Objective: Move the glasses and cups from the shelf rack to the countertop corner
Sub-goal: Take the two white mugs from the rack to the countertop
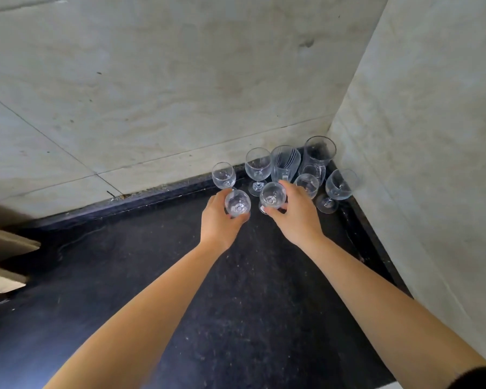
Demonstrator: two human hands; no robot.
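Several clear glasses stand clustered in the corner of a black countertop point(197, 290). My left hand point(218, 220) wraps a small stemmed glass point(237, 203) at the front left of the cluster. My right hand point(298, 214) grips another small stemmed glass point(272, 195) beside it. Behind them stand a wine glass point(223, 175), a taller wine glass point(258, 167), a ribbed glass jug point(285, 161), a tall glass mug point(319, 155), a small glass point(307, 184) and a wine glass point(340, 185) at the right wall. The shelf rack is out of view.
Pale tiled walls point(152, 94) meet at the corner behind and to the right of the glasses. A beige board edge point(3, 248) juts in at the left. A raised black lip runs along the counter's back edge.
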